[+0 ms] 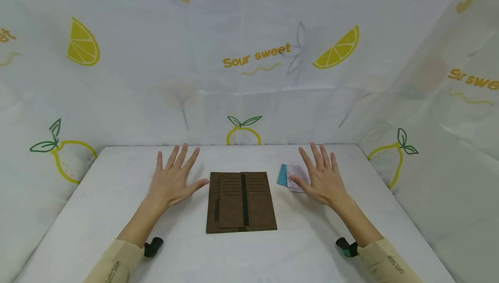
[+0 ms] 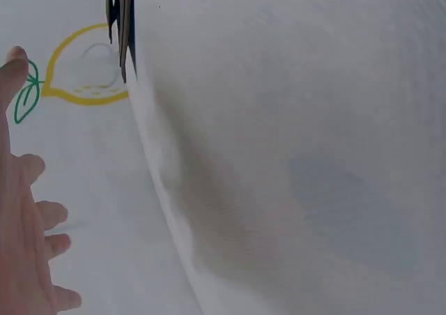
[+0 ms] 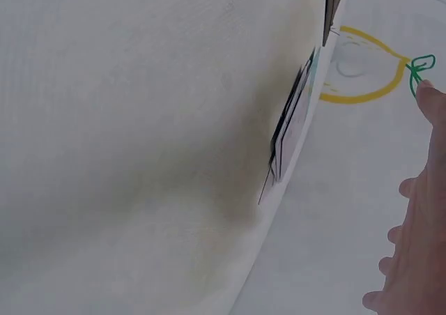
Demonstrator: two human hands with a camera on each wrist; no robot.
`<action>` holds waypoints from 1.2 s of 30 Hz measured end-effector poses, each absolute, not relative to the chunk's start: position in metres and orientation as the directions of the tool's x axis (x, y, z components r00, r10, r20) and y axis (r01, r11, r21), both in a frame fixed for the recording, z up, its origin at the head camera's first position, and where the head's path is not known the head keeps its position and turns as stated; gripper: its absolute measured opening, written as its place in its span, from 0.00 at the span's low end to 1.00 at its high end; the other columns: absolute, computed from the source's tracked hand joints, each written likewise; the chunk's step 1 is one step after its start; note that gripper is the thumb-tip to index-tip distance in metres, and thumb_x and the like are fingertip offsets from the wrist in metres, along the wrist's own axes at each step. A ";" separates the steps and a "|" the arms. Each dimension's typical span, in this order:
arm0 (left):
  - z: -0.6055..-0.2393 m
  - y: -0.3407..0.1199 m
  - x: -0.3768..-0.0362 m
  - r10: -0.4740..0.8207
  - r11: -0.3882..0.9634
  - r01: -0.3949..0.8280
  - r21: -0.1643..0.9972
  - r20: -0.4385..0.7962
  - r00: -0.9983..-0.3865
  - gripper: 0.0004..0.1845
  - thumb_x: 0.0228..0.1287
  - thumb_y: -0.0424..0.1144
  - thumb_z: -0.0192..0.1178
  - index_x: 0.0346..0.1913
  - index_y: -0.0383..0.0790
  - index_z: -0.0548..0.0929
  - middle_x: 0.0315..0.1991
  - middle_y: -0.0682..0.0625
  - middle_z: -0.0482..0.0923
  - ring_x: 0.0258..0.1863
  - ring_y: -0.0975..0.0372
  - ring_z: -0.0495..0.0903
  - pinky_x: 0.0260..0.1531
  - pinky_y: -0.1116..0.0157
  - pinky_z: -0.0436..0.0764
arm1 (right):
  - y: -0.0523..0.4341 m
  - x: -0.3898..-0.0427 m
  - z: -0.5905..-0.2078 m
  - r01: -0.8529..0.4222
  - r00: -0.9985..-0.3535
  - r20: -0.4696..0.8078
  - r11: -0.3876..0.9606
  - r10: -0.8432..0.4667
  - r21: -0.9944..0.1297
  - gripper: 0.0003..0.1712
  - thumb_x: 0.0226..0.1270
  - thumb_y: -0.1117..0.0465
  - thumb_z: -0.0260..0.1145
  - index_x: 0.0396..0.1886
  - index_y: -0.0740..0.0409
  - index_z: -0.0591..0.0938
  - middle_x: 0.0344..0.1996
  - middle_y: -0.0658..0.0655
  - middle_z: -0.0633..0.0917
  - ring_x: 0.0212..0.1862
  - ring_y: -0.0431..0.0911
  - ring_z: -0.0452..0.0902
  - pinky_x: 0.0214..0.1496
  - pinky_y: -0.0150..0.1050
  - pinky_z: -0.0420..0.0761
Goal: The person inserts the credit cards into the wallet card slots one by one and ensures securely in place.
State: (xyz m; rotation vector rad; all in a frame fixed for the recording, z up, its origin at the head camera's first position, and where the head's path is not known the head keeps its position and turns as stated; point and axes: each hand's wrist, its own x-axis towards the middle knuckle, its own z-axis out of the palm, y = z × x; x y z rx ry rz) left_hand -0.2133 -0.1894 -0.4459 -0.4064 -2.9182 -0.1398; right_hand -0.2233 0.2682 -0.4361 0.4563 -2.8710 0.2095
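A brown wallet [image 1: 231, 207] lies unfolded in the middle of the white table, showing card slots on both halves and a dark strip down its centre. My left hand [image 1: 171, 181] is spread to the left of it, holding nothing, with the thumb pointing at the wallet's edge. On the right, my right hand [image 1: 323, 181] is spread too, its fingers straight. Under or behind its thumb are a few cards [image 1: 283, 176], one blue and others pale, partly hidden. In the right wrist view the cards [image 3: 293, 123] appear edge-on, apart from the right hand [image 3: 414, 238].
The white table [image 1: 241, 261] meets a hanging white cloth [image 1: 148, 57] printed with lemons at the back and sides. Black wrist devices [image 1: 153, 247] sit at both cuffs.
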 end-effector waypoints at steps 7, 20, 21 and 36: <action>-0.441 -0.182 -0.214 0.289 0.923 0.293 0.248 0.056 -0.956 0.44 0.76 0.65 0.59 0.81 0.37 0.70 0.76 0.33 0.74 0.76 0.36 0.74 0.71 0.32 0.74 | 0.269 -0.229 -0.439 -0.359 -0.912 0.263 0.924 -0.316 -0.135 0.51 0.72 0.40 0.69 0.83 0.64 0.65 0.83 0.73 0.63 0.82 0.74 0.58 0.78 0.77 0.63; -0.438 -0.166 -0.226 0.419 0.740 0.303 0.600 -0.060 -0.906 0.28 0.73 0.38 0.69 0.68 0.26 0.78 0.55 0.33 0.86 0.55 0.45 0.87 0.59 0.44 0.85 | 0.272 -0.243 -0.449 -0.320 -0.946 0.160 0.896 -0.282 -0.309 0.42 0.75 0.47 0.71 0.77 0.71 0.72 0.77 0.77 0.70 0.76 0.78 0.65 0.71 0.80 0.70; -0.438 -0.166 -0.227 0.424 0.730 0.300 0.614 -0.064 -0.903 0.27 0.73 0.37 0.70 0.68 0.25 0.78 0.54 0.33 0.86 0.54 0.45 0.87 0.58 0.45 0.86 | 0.272 -0.245 -0.450 -0.321 -0.946 0.153 0.891 -0.286 -0.322 0.42 0.75 0.48 0.72 0.76 0.71 0.72 0.76 0.77 0.71 0.76 0.78 0.65 0.71 0.79 0.70; -0.453 -0.161 -0.245 0.376 0.617 0.164 0.770 -0.105 -0.921 0.25 0.67 0.28 0.64 0.64 0.19 0.78 0.44 0.36 0.90 0.41 0.55 0.88 0.42 0.62 0.85 | 0.276 -0.260 -0.454 -0.240 -0.965 0.023 0.842 -0.262 -0.483 0.35 0.76 0.57 0.70 0.71 0.78 0.75 0.70 0.82 0.74 0.73 0.78 0.68 0.75 0.75 0.70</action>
